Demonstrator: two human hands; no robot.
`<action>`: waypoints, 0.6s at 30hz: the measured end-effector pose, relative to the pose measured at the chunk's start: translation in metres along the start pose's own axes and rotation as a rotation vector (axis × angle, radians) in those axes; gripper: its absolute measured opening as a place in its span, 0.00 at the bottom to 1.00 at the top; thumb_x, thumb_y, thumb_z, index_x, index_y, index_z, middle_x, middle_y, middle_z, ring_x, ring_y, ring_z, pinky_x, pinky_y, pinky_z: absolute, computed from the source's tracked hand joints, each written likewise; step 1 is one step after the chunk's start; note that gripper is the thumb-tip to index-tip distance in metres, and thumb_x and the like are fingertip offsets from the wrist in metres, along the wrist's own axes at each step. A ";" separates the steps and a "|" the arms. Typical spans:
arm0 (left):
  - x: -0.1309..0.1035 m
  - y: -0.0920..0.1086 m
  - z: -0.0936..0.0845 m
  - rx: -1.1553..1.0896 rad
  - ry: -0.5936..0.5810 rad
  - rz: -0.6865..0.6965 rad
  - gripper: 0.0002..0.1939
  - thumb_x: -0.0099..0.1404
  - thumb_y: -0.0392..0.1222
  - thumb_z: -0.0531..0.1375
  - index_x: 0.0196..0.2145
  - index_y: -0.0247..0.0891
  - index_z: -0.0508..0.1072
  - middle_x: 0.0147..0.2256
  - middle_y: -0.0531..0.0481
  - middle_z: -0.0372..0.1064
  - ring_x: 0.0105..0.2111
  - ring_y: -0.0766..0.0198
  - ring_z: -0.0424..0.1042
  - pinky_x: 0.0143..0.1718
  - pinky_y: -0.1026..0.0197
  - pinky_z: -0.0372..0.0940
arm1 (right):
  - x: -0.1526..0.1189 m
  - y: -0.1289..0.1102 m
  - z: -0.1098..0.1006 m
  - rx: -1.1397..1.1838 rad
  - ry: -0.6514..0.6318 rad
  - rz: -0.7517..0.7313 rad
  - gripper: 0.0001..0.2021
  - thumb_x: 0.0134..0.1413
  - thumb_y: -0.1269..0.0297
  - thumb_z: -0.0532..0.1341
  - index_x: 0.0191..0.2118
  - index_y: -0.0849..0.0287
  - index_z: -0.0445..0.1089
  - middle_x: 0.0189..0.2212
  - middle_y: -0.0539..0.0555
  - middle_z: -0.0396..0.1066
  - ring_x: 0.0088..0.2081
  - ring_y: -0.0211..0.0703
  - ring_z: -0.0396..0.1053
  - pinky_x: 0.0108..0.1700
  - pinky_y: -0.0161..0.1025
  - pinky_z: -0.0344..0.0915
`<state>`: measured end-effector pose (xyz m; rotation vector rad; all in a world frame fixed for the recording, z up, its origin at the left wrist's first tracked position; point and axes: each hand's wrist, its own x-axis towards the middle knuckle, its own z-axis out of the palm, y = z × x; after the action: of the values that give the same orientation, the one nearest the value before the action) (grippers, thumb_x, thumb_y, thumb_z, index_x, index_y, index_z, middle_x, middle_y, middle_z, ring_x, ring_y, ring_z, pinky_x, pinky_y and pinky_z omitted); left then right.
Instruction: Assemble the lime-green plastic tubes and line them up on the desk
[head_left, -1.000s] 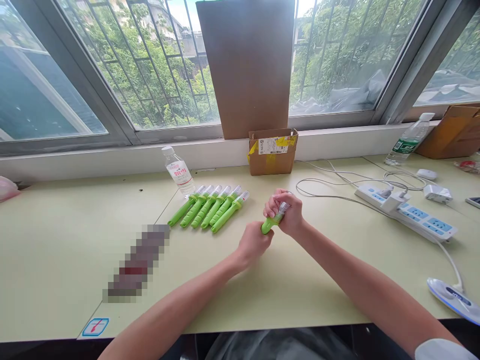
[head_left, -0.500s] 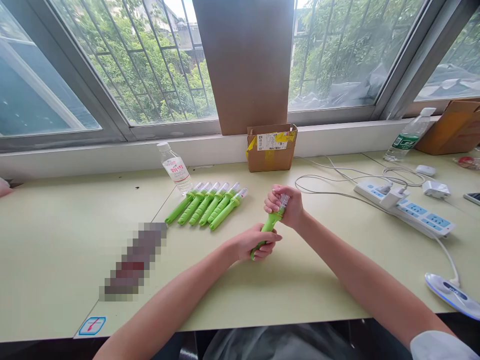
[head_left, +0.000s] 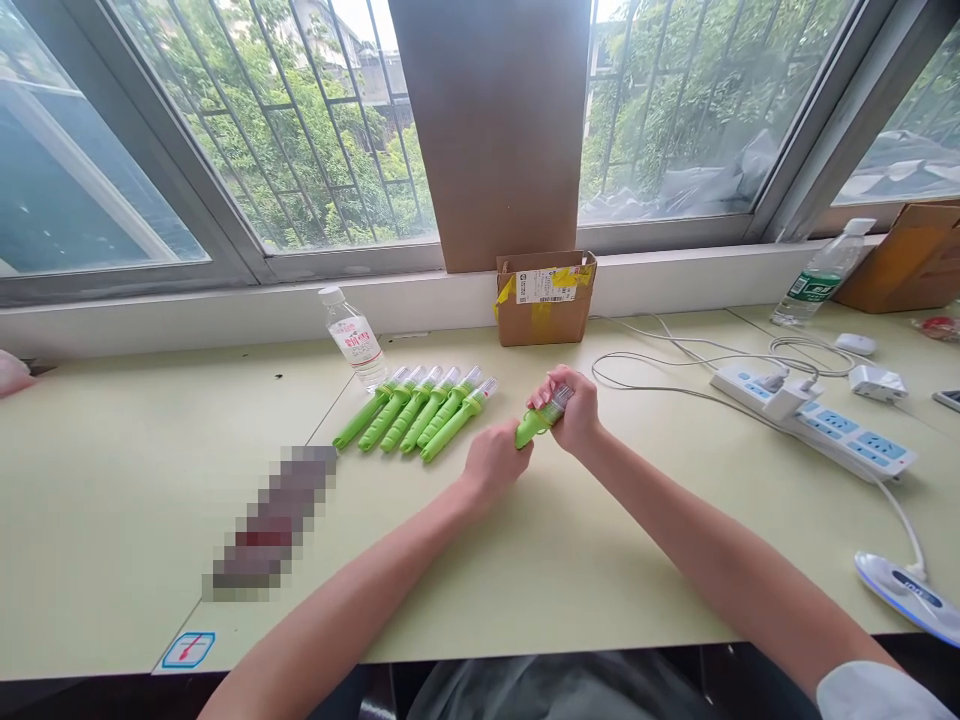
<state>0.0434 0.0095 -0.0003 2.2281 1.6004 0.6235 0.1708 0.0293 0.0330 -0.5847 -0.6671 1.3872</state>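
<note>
Both hands grip one green stick with a clear plastic cap [head_left: 531,429]; its exact kind is hard to make out. Around the green lower part, my left hand [head_left: 496,456] is closed, back of the hand up, hiding most of the handle. My right hand [head_left: 579,408] wraps the clear cap end, fingers curled over it. The stick is held above the table, tilted with its cap toward the upper right. To the left, several similar green capped sticks [head_left: 412,410] lie side by side in a slanted row, apart from my hands.
A water bottle [head_left: 354,340] stands behind the row. By the window wall sits a small cardboard box [head_left: 545,305]. On the right are a power strip [head_left: 817,418] with cables, another bottle [head_left: 821,275] and a white device [head_left: 907,592]. A blurred-out object [head_left: 274,525] lies left.
My left hand has turned over and moved slightly up around the green handle, now showing its back. The stick has tilted flatter. My right hand stays on the cap.
</note>
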 end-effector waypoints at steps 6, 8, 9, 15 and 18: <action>-0.006 0.001 -0.022 -0.614 -0.505 -0.025 0.13 0.58 0.46 0.56 0.23 0.39 0.57 0.17 0.57 0.57 0.17 0.68 0.59 0.19 0.66 0.51 | -0.001 -0.008 -0.002 0.015 -0.207 0.060 0.12 0.42 0.69 0.57 0.15 0.57 0.54 0.10 0.45 0.56 0.15 0.35 0.56 0.24 0.37 0.61; -0.008 0.004 -0.026 -0.798 -0.743 -0.061 0.14 0.56 0.46 0.59 0.23 0.39 0.57 0.16 0.57 0.57 0.14 0.70 0.57 0.17 0.65 0.51 | -0.002 -0.013 0.000 0.014 -0.334 0.138 0.12 0.43 0.69 0.57 0.16 0.57 0.55 0.11 0.45 0.56 0.15 0.35 0.56 0.24 0.36 0.61; -0.008 0.005 -0.027 -0.866 -0.841 -0.082 0.15 0.55 0.47 0.60 0.22 0.39 0.56 0.16 0.58 0.55 0.13 0.71 0.54 0.16 0.65 0.49 | -0.003 -0.015 0.000 0.014 -0.391 0.184 0.12 0.44 0.68 0.57 0.16 0.57 0.55 0.11 0.45 0.56 0.15 0.35 0.56 0.23 0.36 0.60; -0.011 0.013 -0.015 -0.755 -0.604 -0.164 0.17 0.58 0.44 0.56 0.20 0.41 0.51 0.14 0.60 0.45 0.13 0.73 0.47 0.15 0.66 0.45 | -0.002 -0.016 0.002 -0.025 -0.401 0.182 0.13 0.43 0.68 0.58 0.15 0.57 0.52 0.10 0.44 0.55 0.15 0.34 0.55 0.22 0.36 0.60; -0.008 0.015 -0.010 -0.505 -0.324 -0.143 0.15 0.57 0.39 0.54 0.19 0.40 0.50 0.15 0.58 0.46 0.15 0.72 0.47 0.17 0.65 0.44 | -0.004 -0.014 0.006 -0.041 -0.319 0.065 0.13 0.41 0.68 0.57 0.14 0.57 0.52 0.09 0.44 0.54 0.14 0.34 0.56 0.22 0.36 0.60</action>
<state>0.0478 -0.0028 0.0148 1.7253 1.2562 0.5223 0.1759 0.0242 0.0470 -0.4225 -0.9398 1.5469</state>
